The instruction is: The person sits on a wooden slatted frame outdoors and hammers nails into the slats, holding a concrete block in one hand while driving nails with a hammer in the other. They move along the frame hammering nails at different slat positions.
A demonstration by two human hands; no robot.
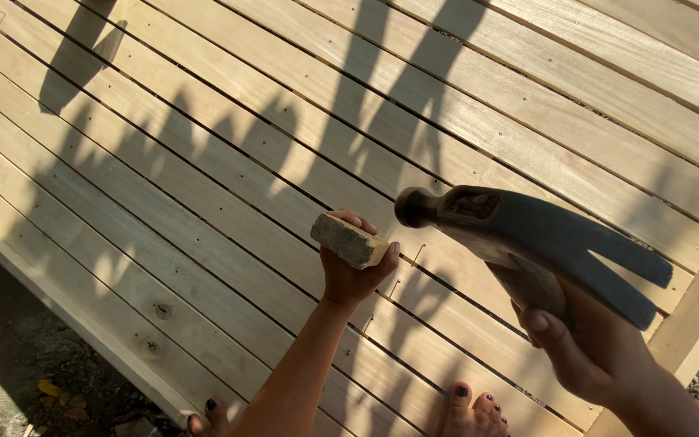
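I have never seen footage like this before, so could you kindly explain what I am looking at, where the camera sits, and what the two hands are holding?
There is no machine here: a person works with bare hands, and the single picture comes from a camera worn on their head, looking down. Below lies a surface of pale wooden slats set side by side with narrow dark gaps, crossed by shadows. The left hand holds a small rough wooden block in its grip above the slats. The right hand grips the handle of a claw hammer with a dark grey metal head, raised close to the camera. At the bottom edge, the person's bare toes show.
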